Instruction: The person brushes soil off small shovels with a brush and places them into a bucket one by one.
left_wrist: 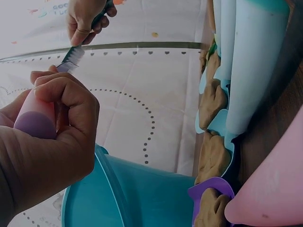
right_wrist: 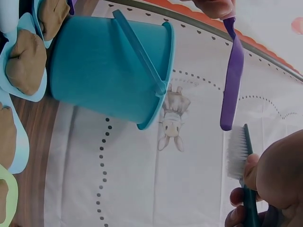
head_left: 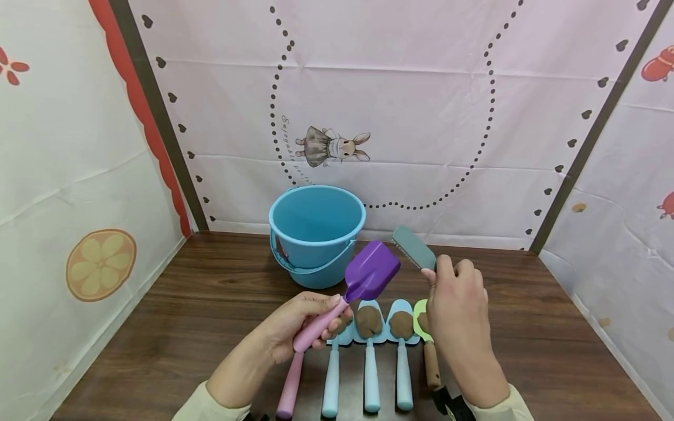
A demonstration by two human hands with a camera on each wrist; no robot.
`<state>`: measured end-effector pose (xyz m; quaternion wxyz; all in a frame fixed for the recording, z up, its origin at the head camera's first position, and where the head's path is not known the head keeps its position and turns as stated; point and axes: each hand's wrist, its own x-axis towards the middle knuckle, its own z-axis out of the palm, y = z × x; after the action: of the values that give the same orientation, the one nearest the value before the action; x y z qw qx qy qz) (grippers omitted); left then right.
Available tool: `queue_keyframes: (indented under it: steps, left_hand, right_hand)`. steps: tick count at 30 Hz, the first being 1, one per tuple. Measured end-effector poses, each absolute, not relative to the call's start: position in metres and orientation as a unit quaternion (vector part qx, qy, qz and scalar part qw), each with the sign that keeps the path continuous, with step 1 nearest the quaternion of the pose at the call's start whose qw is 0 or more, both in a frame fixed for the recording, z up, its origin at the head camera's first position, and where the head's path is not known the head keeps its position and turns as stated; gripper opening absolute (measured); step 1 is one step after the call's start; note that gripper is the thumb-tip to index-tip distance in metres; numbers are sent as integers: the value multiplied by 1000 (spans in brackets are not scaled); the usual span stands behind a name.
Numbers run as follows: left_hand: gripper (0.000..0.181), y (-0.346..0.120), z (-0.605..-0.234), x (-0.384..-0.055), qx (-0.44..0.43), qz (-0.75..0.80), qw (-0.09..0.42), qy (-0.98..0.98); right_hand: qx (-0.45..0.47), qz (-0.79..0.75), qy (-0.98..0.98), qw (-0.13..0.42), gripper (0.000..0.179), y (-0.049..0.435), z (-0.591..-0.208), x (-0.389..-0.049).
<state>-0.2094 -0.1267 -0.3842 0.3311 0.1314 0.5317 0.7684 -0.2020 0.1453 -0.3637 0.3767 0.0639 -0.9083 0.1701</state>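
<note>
Cloth ahead of me point(head_left: 421, 117): pale pink, creased, rabbit point(head_left: 334, 146) printed sideways
Left cloth point(head_left: 58, 158): white, orange slice point(head_left: 101, 265)
Counter point(head_left: 532, 327): dark brown

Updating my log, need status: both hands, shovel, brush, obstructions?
Left hand holds purple shovel. Right hand grips brush, close to shovel; contact unclear. Nothing seen between them; bucket stands at the back.

Seeing smooth, lightly glossy plastic in the blue bucket point(head_left: 316, 256), a glossier sheen on the raised purple shovel point(head_left: 372, 270), smooth plastic again in the pale blue shovels point(head_left: 371, 380). Noticing fine bristles point(right_wrist: 236, 153) set in the smooth plastic of the green brush point(head_left: 414, 248). Finding matt, clay-like brown lumps point(head_left: 368, 322), a wood-grain desk point(head_left: 547, 316), a creased backdrop point(head_left: 421, 117), possibly cloth.
</note>
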Motion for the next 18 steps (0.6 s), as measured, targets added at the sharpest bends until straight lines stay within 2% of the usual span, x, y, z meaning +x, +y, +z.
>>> queue_keyframes:
  steps: [13, 18]
  left_hand:
    - [32, -128, -384, -210, 139, 771, 330, 526]
    - [29, -132, -384, -211, 132, 758, 298, 565]
  right_hand:
    - [59, 177, -915, 358, 28, 143, -363, -201]
    - [58, 179, -915, 356, 28, 143, -362, -200]
